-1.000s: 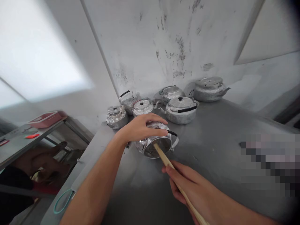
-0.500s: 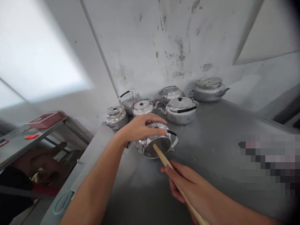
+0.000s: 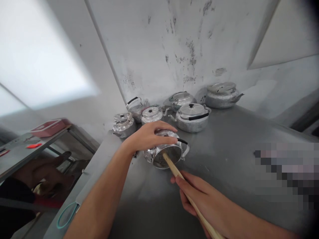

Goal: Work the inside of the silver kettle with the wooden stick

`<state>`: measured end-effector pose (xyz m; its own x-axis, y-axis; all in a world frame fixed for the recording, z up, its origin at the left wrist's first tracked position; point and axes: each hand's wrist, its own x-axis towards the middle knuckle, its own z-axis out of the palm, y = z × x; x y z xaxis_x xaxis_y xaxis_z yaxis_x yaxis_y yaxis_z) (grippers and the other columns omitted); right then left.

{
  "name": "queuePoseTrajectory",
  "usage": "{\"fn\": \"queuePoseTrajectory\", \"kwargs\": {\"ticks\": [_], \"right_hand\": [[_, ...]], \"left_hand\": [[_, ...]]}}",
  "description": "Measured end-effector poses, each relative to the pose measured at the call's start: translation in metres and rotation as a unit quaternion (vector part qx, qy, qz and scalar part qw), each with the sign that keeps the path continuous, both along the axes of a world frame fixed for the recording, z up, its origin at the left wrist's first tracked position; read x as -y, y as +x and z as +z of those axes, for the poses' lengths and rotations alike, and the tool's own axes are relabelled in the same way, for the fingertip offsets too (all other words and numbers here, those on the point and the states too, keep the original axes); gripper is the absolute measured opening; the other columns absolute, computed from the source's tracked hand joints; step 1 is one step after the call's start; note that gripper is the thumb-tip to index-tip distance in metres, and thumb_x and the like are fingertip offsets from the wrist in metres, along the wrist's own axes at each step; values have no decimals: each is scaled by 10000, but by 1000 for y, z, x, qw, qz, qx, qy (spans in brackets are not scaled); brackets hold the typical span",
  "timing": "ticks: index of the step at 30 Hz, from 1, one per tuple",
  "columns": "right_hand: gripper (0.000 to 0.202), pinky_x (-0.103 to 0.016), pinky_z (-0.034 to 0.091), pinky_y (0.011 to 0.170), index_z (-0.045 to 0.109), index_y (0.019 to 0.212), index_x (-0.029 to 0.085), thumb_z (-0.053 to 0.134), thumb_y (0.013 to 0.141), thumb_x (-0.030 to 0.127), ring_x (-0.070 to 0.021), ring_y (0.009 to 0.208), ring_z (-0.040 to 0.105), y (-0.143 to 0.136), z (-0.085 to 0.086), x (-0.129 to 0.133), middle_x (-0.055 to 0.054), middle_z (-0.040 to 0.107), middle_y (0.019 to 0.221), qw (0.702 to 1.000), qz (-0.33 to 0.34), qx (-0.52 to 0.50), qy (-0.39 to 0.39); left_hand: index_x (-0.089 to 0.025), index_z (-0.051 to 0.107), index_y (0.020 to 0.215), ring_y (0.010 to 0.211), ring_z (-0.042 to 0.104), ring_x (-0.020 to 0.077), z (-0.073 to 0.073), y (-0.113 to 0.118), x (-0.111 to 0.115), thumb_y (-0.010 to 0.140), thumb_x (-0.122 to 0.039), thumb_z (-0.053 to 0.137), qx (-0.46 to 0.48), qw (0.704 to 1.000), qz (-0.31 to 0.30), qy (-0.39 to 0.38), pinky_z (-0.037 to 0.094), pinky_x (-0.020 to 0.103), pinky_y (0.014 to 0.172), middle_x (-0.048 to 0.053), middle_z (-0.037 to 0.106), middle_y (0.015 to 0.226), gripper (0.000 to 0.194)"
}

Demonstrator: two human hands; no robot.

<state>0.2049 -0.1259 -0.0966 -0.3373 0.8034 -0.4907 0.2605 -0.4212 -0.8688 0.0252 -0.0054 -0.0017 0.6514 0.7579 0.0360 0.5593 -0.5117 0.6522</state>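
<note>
A silvery, dented kettle [image 3: 149,155] lies tipped on its side on the metal table [image 3: 144,202], its lidless mouth facing me. My left hand [image 3: 154,134] grips it from above, with the thumb near the black grip of its handle [image 3: 182,141]. In my right hand [image 3: 196,194] is a wooden stick [image 3: 174,170], slanting up and away from me. The stick's far end reaches into the kettle's mouth, and its tip is hard to make out inside. My left hand hides part of the kettle's upper body.
Behind my hands stand several more kettles, among them a lidded one [image 3: 191,121] with a black knob and a large one [image 3: 221,96] near the stained wall [image 3: 149,53]. To the left, a lower table [image 3: 15,149] carries a pink basket [image 3: 51,127]. A teal cord loop [image 3: 59,219] hangs at the table's edge.
</note>
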Motion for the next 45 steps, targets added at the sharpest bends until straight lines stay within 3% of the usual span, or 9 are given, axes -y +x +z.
{"fn": "queuePoseTrajectory", "kwargs": {"ticks": [9,15,19,31,38,45], "right_hand": [[353,-143,367,305,559,1098,235,309,1064,481,-88,428,381,1,2,-1,68,436,649,1000,-1,5,-15],[333,-148,396,315,532,1034,242,301,1069,480,-83,433,392,0,4,-2,73,423,662,1000,-5,-14,4],[336,-143,385,319,543,1044,228,302,1071,460,-76,429,377,0,9,-1,72,432,644,999,-2,21,-25],[364,-148,377,350,486,906,240,296,1067,506,-83,475,395,3,1,0,61,443,656,999,-6,42,28],[400,-173,355,394,463,821,229,288,1077,481,-78,487,405,2,9,3,50,469,689,998,0,60,11],[417,-196,368,492,456,728,221,346,1071,430,-93,529,432,2,13,3,45,480,626,996,0,48,80]], "left_hand": [[-294,732,1236,1226,598,265,0,1,0,887,-506,699,3,1000,2,-3,460,334,1022,21,642,1387,409],[-295,727,1247,1234,593,266,0,0,0,885,-509,701,4,1000,3,-5,462,335,1022,22,635,1398,421],[-289,730,1243,1234,594,270,0,0,0,887,-504,699,5,1000,5,-5,461,338,1028,25,639,1394,417],[-286,734,1235,1219,601,264,0,0,-1,890,-504,698,7,1000,3,-3,463,325,990,18,646,1385,410],[-278,731,1240,1216,602,261,-1,0,-1,891,-504,697,6,1000,5,-8,464,318,981,21,643,1390,417],[-286,730,1242,1215,602,265,-1,-1,-3,893,-522,691,7,1000,-1,-8,473,322,965,23,643,1387,424]]}}
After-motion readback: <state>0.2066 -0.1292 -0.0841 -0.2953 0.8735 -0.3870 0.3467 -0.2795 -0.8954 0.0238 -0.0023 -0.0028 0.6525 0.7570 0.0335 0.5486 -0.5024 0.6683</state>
